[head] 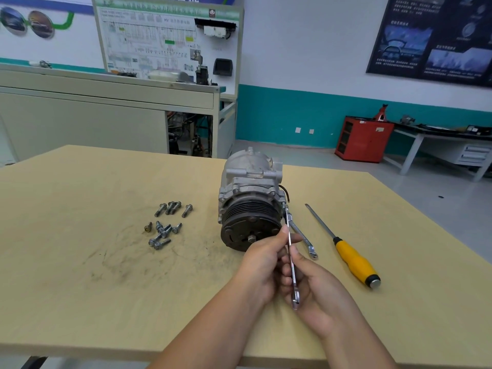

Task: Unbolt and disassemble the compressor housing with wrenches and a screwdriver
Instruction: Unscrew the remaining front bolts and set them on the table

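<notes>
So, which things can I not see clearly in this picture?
All in the head view:
- Bolt under the far tip of the wrench: covered by the tip, and too small.
- Rear face of the compressor: hidden by its own body.
- Loose bolts: the lower ones overlap, so no sure count.
- Text on the poster: blurred.

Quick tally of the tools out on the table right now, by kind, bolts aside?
Wrenches: 2, the held wrench and the spare wrench lying flat
Screwdriver: 1
Total: 3
</notes>
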